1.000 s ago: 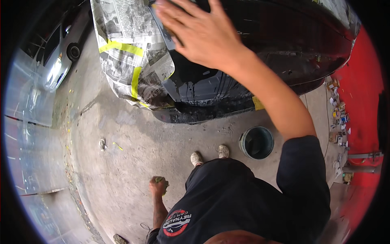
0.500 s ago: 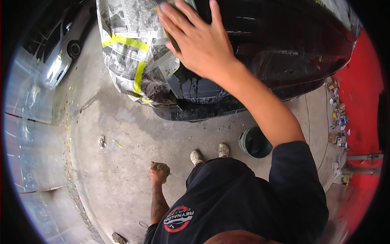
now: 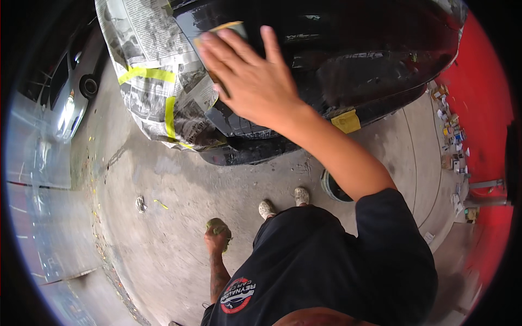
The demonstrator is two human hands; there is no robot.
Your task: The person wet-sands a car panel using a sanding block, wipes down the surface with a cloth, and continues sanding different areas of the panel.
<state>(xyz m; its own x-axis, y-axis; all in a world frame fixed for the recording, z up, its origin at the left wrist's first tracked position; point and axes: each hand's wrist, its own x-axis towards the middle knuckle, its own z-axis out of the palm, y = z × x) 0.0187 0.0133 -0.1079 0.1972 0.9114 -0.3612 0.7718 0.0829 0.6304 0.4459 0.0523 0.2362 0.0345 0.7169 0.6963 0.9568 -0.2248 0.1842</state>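
Note:
My right hand (image 3: 253, 81) lies palm down on the glossy black car bumper (image 3: 348, 60). Under its fingers is a folded sheet of sandpaper (image 3: 235, 28), grey with a tan edge; the fingers hide most of it. Newspaper masking (image 3: 147, 38), held by yellow-green tape (image 3: 147, 74), covers the panel left of that hand. The bare dark patch below my fingers looks wet. Low beside my body, my left hand (image 3: 215, 242) is closed round a wet-looking olive-green cloth (image 3: 218, 226).
A dark bucket (image 3: 333, 187) stands on the concrete floor (image 3: 174, 233) near my feet. A yellow folded sheet (image 3: 346, 121) rests on the bumper's lower edge. Cans and boxes (image 3: 454, 136) line the red wall (image 3: 484, 103) at right. A silver car (image 3: 65, 103) stands at left.
My right hand and the sandpaper have shifted slightly left and down in the picture, as the whole view moved. The yellow sheet now shows beside my forearm. More of the green cloth is visible.

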